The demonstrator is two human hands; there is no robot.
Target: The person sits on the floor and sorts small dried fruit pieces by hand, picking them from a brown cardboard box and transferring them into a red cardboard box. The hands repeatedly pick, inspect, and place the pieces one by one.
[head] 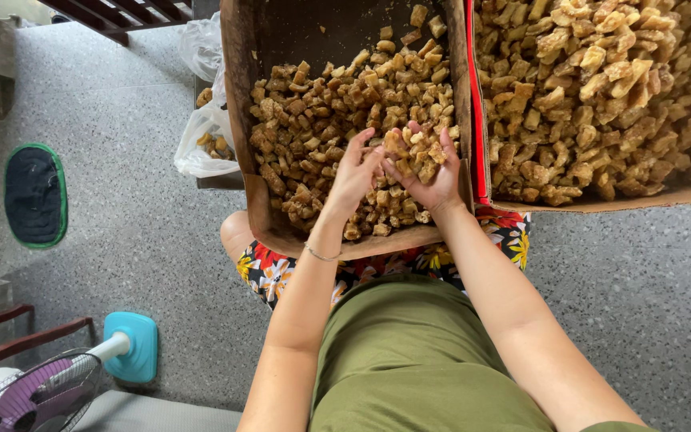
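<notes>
Right in the middle of the frame, both hands meet over a cardboard box [237, 120] that rests on the person's lap, its near edge over flower-print cloth [269, 268]. That box is partly filled with brown, rough-cut chunks [313, 120], piled thickest toward its near and right sides, with bare cardboard showing at the top. The right hand [433, 180] is cupped palm up, its fingers [449, 148] curled together around a small heap of chunks [413, 148] lying in the palm. The left hand [353, 176] sits just beside it, touching it at the thumb side, with its fingers [361, 144] slightly apart and reaching into that same heap; whether they pinch a single piece I cannot tell. A thin bracelet [321, 256] circles the left wrist. To the right, touching the first box along a red edge [477, 104], a second cardboard box [601, 202] fills the upper right of the frame and is heaped with paler, larger chunks [601, 88]. At upper left of the boxes a clear plastic bag [201, 140] holds a few more pieces. Down on the speckled grey floor [137, 224], a dark mat with a green rim [35, 194] lies at the left edge, and a fan with a teal base [131, 346] and purple blades stands in the lower left corner
</notes>
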